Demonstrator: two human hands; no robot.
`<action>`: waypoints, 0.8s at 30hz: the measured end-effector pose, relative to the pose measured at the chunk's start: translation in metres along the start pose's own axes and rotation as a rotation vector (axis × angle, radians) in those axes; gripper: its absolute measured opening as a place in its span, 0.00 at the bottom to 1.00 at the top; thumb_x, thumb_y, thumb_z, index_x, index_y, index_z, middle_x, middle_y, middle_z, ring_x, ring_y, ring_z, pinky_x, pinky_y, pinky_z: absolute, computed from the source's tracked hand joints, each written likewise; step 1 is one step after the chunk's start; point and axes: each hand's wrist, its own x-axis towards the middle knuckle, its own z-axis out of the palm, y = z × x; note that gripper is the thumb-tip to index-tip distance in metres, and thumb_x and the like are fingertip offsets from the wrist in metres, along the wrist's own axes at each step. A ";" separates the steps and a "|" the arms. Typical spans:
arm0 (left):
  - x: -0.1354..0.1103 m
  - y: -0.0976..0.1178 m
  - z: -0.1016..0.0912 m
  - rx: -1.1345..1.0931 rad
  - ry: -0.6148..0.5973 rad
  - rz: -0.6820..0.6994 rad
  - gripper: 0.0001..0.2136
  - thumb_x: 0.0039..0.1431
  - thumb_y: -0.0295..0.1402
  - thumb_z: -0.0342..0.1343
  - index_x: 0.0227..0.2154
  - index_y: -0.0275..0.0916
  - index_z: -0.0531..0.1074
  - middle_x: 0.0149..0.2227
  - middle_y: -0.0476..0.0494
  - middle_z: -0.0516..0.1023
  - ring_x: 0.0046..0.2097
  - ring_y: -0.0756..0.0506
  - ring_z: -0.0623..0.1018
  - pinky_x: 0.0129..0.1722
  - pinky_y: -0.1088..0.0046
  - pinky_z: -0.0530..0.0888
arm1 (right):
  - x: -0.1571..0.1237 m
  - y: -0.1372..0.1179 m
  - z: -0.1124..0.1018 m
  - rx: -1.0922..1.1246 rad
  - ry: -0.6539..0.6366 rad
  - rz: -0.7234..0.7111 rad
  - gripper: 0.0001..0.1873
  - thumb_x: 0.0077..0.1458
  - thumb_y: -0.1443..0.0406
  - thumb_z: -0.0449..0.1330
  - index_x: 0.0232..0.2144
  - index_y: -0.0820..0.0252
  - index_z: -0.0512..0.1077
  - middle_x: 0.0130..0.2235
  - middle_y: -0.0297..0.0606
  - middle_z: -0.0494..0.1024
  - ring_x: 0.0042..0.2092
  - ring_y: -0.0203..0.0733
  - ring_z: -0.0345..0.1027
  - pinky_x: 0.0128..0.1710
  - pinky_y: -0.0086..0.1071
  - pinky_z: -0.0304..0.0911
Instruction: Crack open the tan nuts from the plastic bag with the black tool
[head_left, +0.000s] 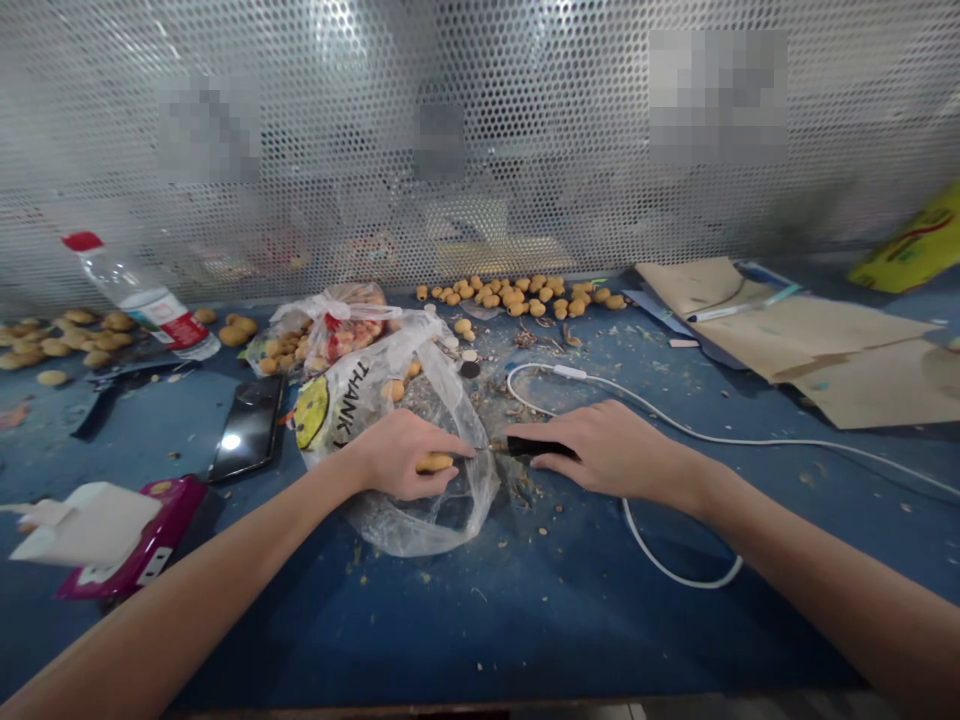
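My left hand (409,452) is closed on a small yellow-brown oval, nut-like piece (433,463), its index finger stretched to the right. It rests over a clear plastic bag (442,535) printed with a yellow smiley and dark letters. In my right hand (611,450) is a black-handled tool (544,447); its thin metal tip points left and comes close to my left index finger. Whether the tip touches the finger or the bag I cannot tell. A few similar oval pieces (394,390) show in or behind the bag.
Many oval pieces (517,295) line the perforated metal screen (525,130). A white cable (682,432) loops around my right hand. At right lie brown paper (810,340) and a pen (724,311); at left are a phone (247,430), a bottle (161,310) and a tissue pack (161,530).
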 end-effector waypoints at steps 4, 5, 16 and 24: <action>-0.002 -0.003 0.003 0.007 0.010 0.001 0.15 0.60 0.36 0.51 0.47 0.42 0.77 0.32 0.47 0.83 0.24 0.51 0.76 0.26 0.74 0.72 | 0.000 0.002 0.004 -0.062 0.026 0.083 0.22 0.64 0.57 0.54 0.60 0.40 0.66 0.39 0.33 0.83 0.36 0.42 0.76 0.27 0.31 0.59; -0.002 -0.003 0.004 0.005 0.011 0.002 0.15 0.60 0.36 0.51 0.47 0.42 0.77 0.32 0.47 0.83 0.25 0.51 0.76 0.26 0.74 0.72 | 0.000 0.003 0.005 -0.074 0.034 0.097 0.22 0.64 0.57 0.54 0.60 0.40 0.66 0.40 0.33 0.83 0.36 0.43 0.76 0.28 0.31 0.59; -0.005 -0.005 0.007 0.050 0.043 -0.018 0.13 0.59 0.38 0.53 0.44 0.42 0.75 0.29 0.51 0.81 0.26 0.50 0.77 0.27 0.74 0.70 | -0.002 0.000 -0.002 -0.020 0.012 -0.028 0.22 0.64 0.59 0.55 0.60 0.39 0.66 0.37 0.32 0.83 0.34 0.40 0.76 0.27 0.30 0.57; -0.006 -0.005 0.008 0.047 0.031 -0.019 0.13 0.60 0.39 0.52 0.43 0.42 0.75 0.27 0.50 0.80 0.24 0.50 0.75 0.25 0.74 0.68 | -0.001 0.002 0.000 -0.043 0.016 0.030 0.22 0.64 0.58 0.54 0.60 0.40 0.65 0.36 0.33 0.83 0.34 0.41 0.75 0.27 0.30 0.57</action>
